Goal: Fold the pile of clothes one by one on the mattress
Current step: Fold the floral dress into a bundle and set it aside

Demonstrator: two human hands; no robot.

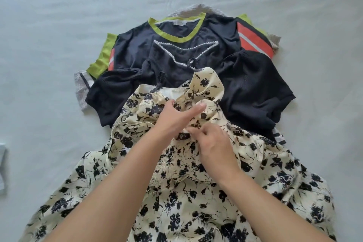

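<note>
A cream dress with black flower print (196, 192) lies spread on top of the clothes pile, its skirt reaching the near edge of the view. My left hand (176, 118) rests on its bunched upper part, fingers stretched out toward the neckline. My right hand (212, 143) pinches a fold of the dress fabric just above the smocked bodice. Under the dress lies a black ribbed top with pearl trim (255, 84). Beneath that is a dark shirt with a lime-green collar (176, 35) and orange sleeve stripes.
The pale grey mattress sheet (59, 25) stretches out on all sides of the pile. A small-patterned white garment (80, 88) pokes out at the pile's left side. A pale cloth (3, 167) shows at the left edge of the view.
</note>
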